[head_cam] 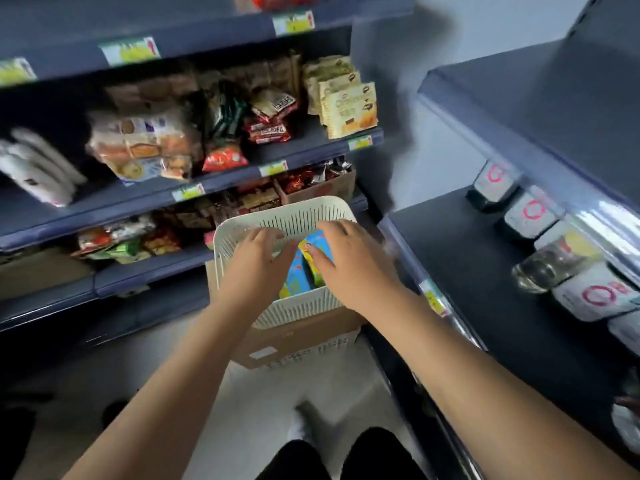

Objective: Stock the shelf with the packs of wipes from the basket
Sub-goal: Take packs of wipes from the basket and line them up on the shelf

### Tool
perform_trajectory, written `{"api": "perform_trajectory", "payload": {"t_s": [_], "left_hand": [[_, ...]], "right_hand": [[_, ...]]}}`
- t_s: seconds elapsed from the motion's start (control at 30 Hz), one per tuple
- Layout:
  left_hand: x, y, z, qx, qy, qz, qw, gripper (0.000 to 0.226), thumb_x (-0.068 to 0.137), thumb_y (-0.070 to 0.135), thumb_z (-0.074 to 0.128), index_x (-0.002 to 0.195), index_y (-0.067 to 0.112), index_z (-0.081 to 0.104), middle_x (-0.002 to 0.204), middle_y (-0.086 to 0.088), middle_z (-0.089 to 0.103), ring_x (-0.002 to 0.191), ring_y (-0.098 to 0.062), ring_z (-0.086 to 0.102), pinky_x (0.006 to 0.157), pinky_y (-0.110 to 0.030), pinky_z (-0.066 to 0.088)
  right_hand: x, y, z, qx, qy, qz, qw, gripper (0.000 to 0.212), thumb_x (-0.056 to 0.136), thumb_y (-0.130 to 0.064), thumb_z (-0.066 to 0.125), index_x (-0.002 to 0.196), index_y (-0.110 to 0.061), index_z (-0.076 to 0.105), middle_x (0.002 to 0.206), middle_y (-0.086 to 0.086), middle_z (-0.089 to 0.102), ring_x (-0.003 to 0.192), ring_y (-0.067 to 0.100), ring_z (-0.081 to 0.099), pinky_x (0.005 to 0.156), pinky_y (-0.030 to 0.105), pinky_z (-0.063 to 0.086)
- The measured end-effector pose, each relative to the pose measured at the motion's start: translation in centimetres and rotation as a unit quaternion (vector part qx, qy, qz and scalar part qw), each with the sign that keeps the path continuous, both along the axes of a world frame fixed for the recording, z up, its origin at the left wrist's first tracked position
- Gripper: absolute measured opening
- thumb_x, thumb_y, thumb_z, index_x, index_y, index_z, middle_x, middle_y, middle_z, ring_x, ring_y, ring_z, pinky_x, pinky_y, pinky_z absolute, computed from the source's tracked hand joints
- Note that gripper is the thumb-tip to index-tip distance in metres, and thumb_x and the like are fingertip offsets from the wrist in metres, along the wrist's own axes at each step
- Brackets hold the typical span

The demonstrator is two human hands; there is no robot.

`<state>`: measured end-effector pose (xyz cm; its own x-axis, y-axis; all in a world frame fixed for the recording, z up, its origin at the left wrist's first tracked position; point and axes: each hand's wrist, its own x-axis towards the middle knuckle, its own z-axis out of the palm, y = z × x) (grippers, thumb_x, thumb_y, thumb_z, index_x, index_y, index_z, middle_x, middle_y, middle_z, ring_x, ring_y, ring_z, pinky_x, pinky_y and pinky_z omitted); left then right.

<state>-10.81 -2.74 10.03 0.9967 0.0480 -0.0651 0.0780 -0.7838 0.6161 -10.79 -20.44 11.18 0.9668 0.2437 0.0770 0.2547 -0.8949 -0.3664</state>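
Far left, the snack shelving runs in three stocked tiers, with six yellow-green price tags along the edges. White packs lean at the very edge, next a heap of bread packs, and three beige cracker boxes stand upright at the end of the tier. Below them is one open box of sweets.

Now the middle: one cream slotted basket sits on a brown carton on the floor. The left hand is over its near-left side, fingers spread and nothing in them. The packs of wipes are inside the basket, blue and yellow. Two show between the hands; motion blur hides any others. The right hand lies on the yellow one, thumb on its face and fingers reaching over the top. I cannot tell whether it grips or only rests. The two hands are close together but not touching.

To the right, the dark shelf carries a row along its back, and three pale packs with pink rings are readable in it.
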Motion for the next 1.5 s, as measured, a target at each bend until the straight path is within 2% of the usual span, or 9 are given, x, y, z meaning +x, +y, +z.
{"api": "perform_trajectory", "payload": {"t_s": [0.1,0.2,0.33,0.5,0.73,1.0,1.13,1.27,1.5], "left_hand": [[3.8,3.0,-4.1,-0.046,0.093,0.056,0.993,0.03,0.101,0.045,0.05,0.109,0.02,0.065,0.11,-0.004,0.067,0.086,-0.022,0.063,0.073,-0.034,0.048],[7.3,5.4,-7.9,-0.042,0.145,0.099,0.983,0.026,0.101,0.039,0.052,0.108,0.017,0.065,0.107,-0.008,0.071,0.091,-0.03,0.066,0.07,-0.032,0.045],[11.0,7.0,-13.3,0.031,0.205,0.109,0.972,0.037,0.099,0.034,0.057,0.13,0.014,0.061,0.126,-0.015,0.065,0.109,-0.037,0.063,0.089,-0.039,0.054],[13.6,5.0,-18.7,0.163,0.241,-0.068,0.954,0.057,0.087,0.047,0.071,0.136,0.02,0.059,0.142,-0.008,0.056,0.132,-0.033,0.048,0.103,-0.043,0.047],[14.6,2.0,-22.9,0.29,0.215,-0.157,0.919,0.078,0.072,0.059,0.08,0.137,0.026,0.053,0.137,-0.005,0.053,0.131,-0.029,0.047,0.106,-0.047,0.042],[15.1,1.5,-23.7,0.245,0.215,-0.13,0.936,0.074,0.067,0.052,0.088,0.125,0.021,0.053,0.124,-0.005,0.057,0.12,-0.03,0.054,0.099,-0.046,0.044],[15.5,2.2,-23.3,0.118,0.242,-0.132,0.954,0.041,0.069,0.038,0.09,0.091,0.022,0.059,0.094,-0.002,0.059,0.09,-0.024,0.057,0.069,-0.031,0.039],[15.1,2.9,-22.4,0.081,0.257,-0.13,0.954,0.039,0.081,0.036,0.083,0.114,0.02,0.07,0.104,-0.002,0.065,0.094,-0.022,0.059,0.077,-0.031,0.047],[14.0,2.9,-22.0,0.077,0.209,-0.073,0.972,0.036,0.091,0.032,0.074,0.126,0.028,0.072,0.124,0.001,0.072,0.116,-0.023,0.064,0.091,-0.032,0.05]], "right_hand": [[3.9,1.4,-4.6,-0.004,0.079,-0.014,0.997,0.041,0.102,-0.045,0.046,0.134,-0.02,0.051,0.128,0.004,0.058,0.118,0.025,0.054,0.088,0.039,0.049],[7.4,2.0,-8.5,-0.013,0.149,-0.038,0.988,0.046,0.1,-0.044,0.05,0.138,-0.018,0.048,0.133,0.007,0.057,0.12,0.029,0.055,0.091,0.043,0.051],[11.9,2.5,-13.4,-0.031,0.206,-0.064,0.976,0.052,0.098,-0.042,0.052,0.14,-0.012,0.047,0.134,0.012,0.056,0.121,0.034,0.056,0.092,0.044,0.049],[15.8,3.4,-18.9,-0.068,0.273,-0.113,0.953,0.049,0.086,-0.039,0.061,0.126,-0.01,0.056,0.131,0.014,0.055,0.112,0.034,0.06,0.088,0.043,0.056],[18.2,4.0,-22.6,-0.179,0.279,-0.113,0.937,0.057,0.088,-0.027,0.068,0.139,-0.007,0.051,0.133,0.013,0.049,0.118,0.033,0.057,0.089,0.043,0.052],[17.9,3.8,-23.9,-0.088,0.275,-0.178,0.941,0.053,0.08,-0.019,0.077,0.127,-0.008,0.055,0.121,0.011,0.055,0.109,0.032,0.06,0.077,0.038,0.052],[17.9,2.7,-23.0,0.017,0.215,-0.165,0.962,0.03,0.085,-0.01,0.067,0.112,-0.015,0.054,0.103,0.005,0.059,0.091,0.03,0.061,0.066,0.034,0.041],[18.1,1.3,-22.0,0.073,0.17,-0.178,0.967,0.021,0.086,-0.014,0.065,0.105,-0.021,0.058,0.091,-0.001,0.06,0.078,0.026,0.055,0.052,0.029,0.032],[16.7,-0.4,-22.7,0.116,0.191,-0.145,0.964,0.027,0.087,-0.013,0.061,0.111,-0.025,0.065,0.093,-0.002,0.065,0.081,0.024,0.061,0.059,0.029,0.042]]}}
